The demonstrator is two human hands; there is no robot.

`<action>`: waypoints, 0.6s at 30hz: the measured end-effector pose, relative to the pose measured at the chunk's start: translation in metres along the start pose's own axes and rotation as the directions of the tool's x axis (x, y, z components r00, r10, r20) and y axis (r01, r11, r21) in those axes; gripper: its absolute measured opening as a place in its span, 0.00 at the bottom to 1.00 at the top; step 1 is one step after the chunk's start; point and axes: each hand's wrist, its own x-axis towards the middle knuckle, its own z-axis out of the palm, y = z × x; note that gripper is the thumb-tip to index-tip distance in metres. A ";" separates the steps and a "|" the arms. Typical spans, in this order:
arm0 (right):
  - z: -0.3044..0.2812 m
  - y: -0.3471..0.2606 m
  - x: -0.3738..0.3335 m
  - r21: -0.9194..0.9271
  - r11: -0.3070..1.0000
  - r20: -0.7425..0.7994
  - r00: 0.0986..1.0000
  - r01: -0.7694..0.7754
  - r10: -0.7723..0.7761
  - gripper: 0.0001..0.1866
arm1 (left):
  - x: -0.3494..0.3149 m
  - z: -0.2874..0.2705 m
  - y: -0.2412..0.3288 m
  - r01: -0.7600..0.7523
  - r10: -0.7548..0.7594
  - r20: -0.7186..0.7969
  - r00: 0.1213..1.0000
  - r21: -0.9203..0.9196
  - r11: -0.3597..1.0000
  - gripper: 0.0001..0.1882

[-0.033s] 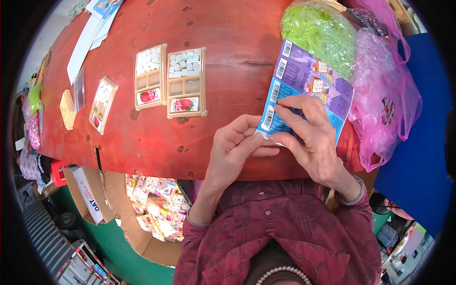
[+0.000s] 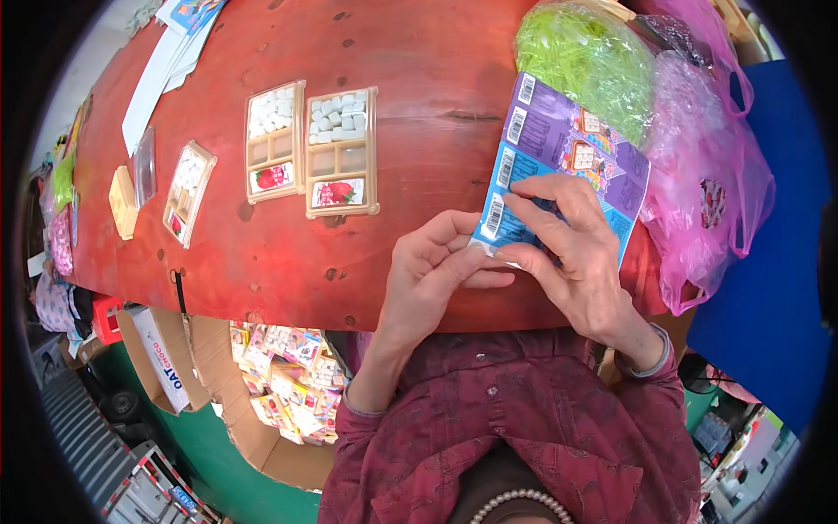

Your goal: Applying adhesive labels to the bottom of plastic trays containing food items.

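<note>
Fingertips point(image 2: 511, 203) of our right hand point(image 2: 580, 258) press flat on a purple-and-blue printed card sleeve point(image 2: 559, 153) right of centre, steadying it on the red table point(image 2: 419, 52), while our left hand point(image 2: 432, 271) pinches its lower corner between thumb and forefinger. Left of centre we list two tan compartment trays point(image 2: 312, 150) holding white pieces; upper right, a green mesh bag point(image 2: 585, 61) and pink plastic bags point(image 2: 707, 157); lower left, a carton of packets point(image 2: 288, 375).

Brightness: bright, even daylight, strong saturated colours.
Shadows: soft and short beneath the hands on the red-brown wooden table point(image 2: 419, 52).
Glare: pale sheen on the clear pink plastic bag point(image 2: 698, 166) and green crinkled wrapping point(image 2: 585, 61).
Distortion: fisheye; table edges curve, black circular border.
Focus: centre sharp, rim slightly soft.
</note>
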 end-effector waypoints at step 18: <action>-0.005 -0.007 0.000 0.043 0.999 0.046 0.999 0.015 -0.017 0.14 | 0.006 0.011 -0.005 -0.219 0.237 -0.078 0.968 0.191 0.957 0.05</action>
